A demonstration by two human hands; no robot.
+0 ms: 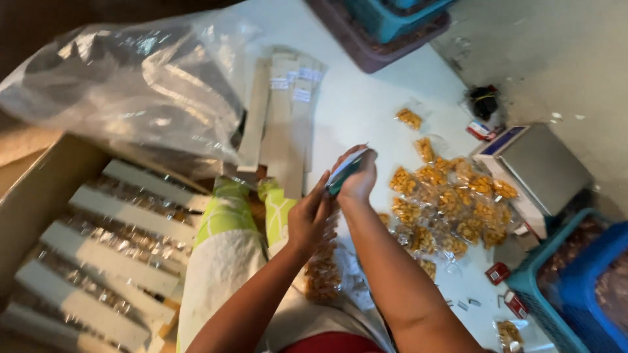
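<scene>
Right hand [358, 178]: I am pinching the top of a small snack packet [343, 171], fingers clenched on it.
Left hand [307, 219]: I am touching the packet's lower edge; hold unclear.
Packet axis: slanting up-right, between both hands.
Landmark: I am holding it left of the packet pile [451, 199], right hand nearer.

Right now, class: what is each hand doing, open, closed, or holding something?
Left hand: closed on the hanging strip of snack packets.
Right hand: closed on a small green and white stapler.
</scene>
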